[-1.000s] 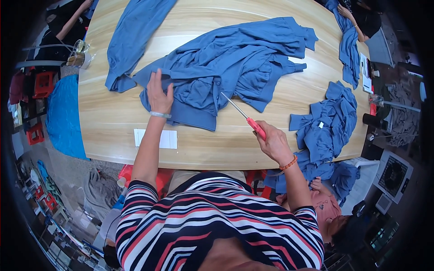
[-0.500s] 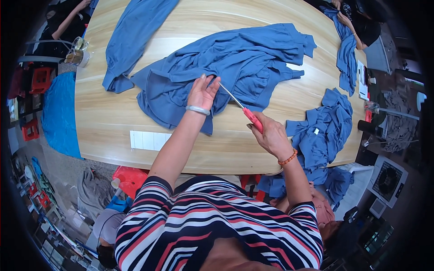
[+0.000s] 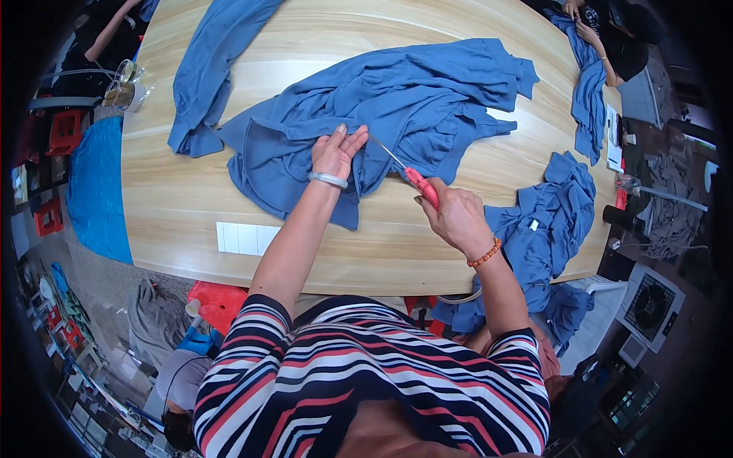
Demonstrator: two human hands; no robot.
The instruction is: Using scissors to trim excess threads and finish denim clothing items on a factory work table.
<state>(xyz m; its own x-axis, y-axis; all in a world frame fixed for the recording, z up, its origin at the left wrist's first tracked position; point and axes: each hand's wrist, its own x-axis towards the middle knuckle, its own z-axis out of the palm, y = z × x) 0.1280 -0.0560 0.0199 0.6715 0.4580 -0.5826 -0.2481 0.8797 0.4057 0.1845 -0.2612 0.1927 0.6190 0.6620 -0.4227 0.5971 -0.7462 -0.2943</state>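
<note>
A blue garment (image 3: 427, 84) lies rumpled across the middle of the wooden table, with a curved, hood-like part at its near left. My left hand (image 3: 333, 159), wearing a pale bangle, rests palm up on this cloth with thumb and fingers apart, holding nothing I can see. From the right, my right hand (image 3: 458, 217) grips a red-handled tool (image 3: 421, 187) with a thin metal shaft. Its shaft points up and left over the garment, the tip close to my left fingertips. The exact kind of tool is unclear.
More blue garments lie at the table's (image 3: 175, 229) far left (image 3: 202, 99) and near right (image 3: 546, 206). A white paper strip (image 3: 244, 238) is on the near left. Co-workers' hands handle cloth (image 3: 588, 91) at the far right. A red stool (image 3: 217, 304) stands below the near edge.
My left hand has shifted slightly left and its fingers have straightened. My right hand has moved a little left with the tool, still over the garment.
</note>
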